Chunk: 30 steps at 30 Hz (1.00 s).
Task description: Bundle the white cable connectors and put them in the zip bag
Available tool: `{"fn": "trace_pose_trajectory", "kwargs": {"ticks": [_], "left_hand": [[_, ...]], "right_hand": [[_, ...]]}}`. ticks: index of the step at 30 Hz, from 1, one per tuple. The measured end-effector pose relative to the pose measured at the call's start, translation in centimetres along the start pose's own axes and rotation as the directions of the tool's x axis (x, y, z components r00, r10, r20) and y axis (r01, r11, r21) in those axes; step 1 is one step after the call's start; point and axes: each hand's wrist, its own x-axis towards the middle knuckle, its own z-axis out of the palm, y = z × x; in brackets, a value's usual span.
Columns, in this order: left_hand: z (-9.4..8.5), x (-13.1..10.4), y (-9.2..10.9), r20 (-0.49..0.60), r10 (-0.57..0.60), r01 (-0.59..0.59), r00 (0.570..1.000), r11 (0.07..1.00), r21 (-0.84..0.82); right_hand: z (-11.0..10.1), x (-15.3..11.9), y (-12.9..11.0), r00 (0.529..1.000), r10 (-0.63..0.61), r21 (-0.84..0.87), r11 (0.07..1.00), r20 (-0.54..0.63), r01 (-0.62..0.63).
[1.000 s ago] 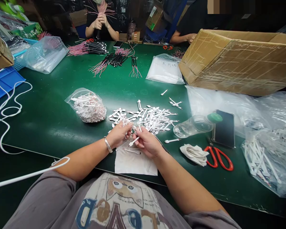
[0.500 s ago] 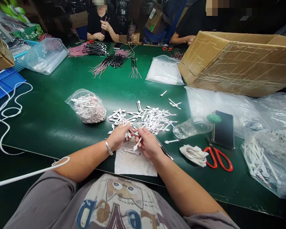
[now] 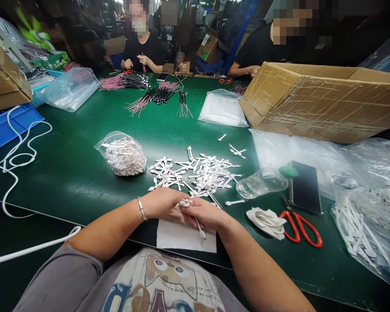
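Observation:
My left hand (image 3: 160, 203) is closed around several short white connector cables (image 3: 184, 202), whose ends stick up between my thumbs. Pressed against it, my right hand (image 3: 206, 213) is closed on another short white cable (image 3: 200, 230), its connector end pointing down toward me. Some of the fingers are hidden behind the hands. Below them lies a white cloth or paper sheet (image 3: 186, 240) at the table edge. Just beyond my hands spreads a loose pile of white connector cables (image 3: 211, 173). A thin tweezers-like tool (image 3: 215, 199) lies partly hidden by my right hand.
A clear bag of white cables (image 3: 125, 157) sits left of the pile. To the right are a bottle (image 3: 261, 182), red-handled scissors (image 3: 300, 227), a phone (image 3: 306, 186) and a cardboard box (image 3: 325, 104). Two people sit across, near black-and-pink wires (image 3: 162, 95).
My hands have come together, and the cable in my right hand has swung lower, pointing toward me. The view has tilted up slightly. The person opposite has lowered their hands.

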Motion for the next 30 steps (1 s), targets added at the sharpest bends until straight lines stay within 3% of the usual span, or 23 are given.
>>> {"fn": "trace_pose_trajectory", "kwargs": {"ticks": [4, 8, 13, 16, 17, 19, 21, 26, 28, 30], "left_hand": [[1.0, 0.1, -0.3, -0.058, -0.049, 0.061, 0.997, 0.97, 0.235], [1.5, 0.3, -0.9, -0.085, -0.112, 0.133, 0.99, 0.941, 0.311], [0.8, 0.4, -1.4, -0.256, -0.147, 0.172, 0.955, 0.982, 0.079], [0.8, 0.8, -1.3, -0.337, -0.255, 0.192, 0.906, 0.959, -0.209], [1.0, 1.0, -1.3, -0.3, -0.332, 0.218, 0.894, 0.908, -0.357], [1.6, 1.3, -1.2, -0.149, -0.47, 0.283, 0.87, 0.724, -0.63], [2.2, 1.5, -1.0, -0.046, -0.499, 0.283, 0.866, 0.564, -0.776], [2.6, 1.4, -0.5, 0.029, -0.357, 0.18, 0.934, 0.395, -0.901], [2.4, 1.3, -0.5, 0.103, -0.371, 0.237, 0.923, 0.337, -0.911], [2.2, 1.2, -0.7, 0.185, -0.389, 0.305, 0.903, 0.273, -0.913]], "right_hand": [[-0.3, 0.4, 0.3, 0.997, -0.03, 0.019, 0.999, -0.065, 0.032], [-0.6, 0.6, 0.2, 0.982, -0.069, -0.017, 0.998, -0.177, 0.067], [-1.5, -0.3, -0.7, 0.952, -0.09, 0.134, 0.982, -0.291, 0.134], [-2.1, -0.9, -1.5, 0.917, -0.087, 0.248, 0.949, -0.389, 0.195], [-2.1, -1.1, -1.6, 0.909, -0.096, 0.278, 0.934, -0.405, 0.223], [-2.0, -1.1, -1.7, 0.908, -0.137, 0.306, 0.913, -0.395, 0.271], [-1.6, -1.0, -1.6, 0.914, -0.181, 0.299, 0.906, -0.363, 0.298], [-0.5, -0.2, -0.7, 0.871, -0.25, 0.169, 0.923, -0.423, 0.346], [-0.3, 0.1, -0.5, 0.823, -0.295, 0.055, 0.929, -0.485, 0.366], [-0.2, 0.3, -0.4, 0.739, -0.392, -0.13, 0.912, -0.547, 0.388]]}}
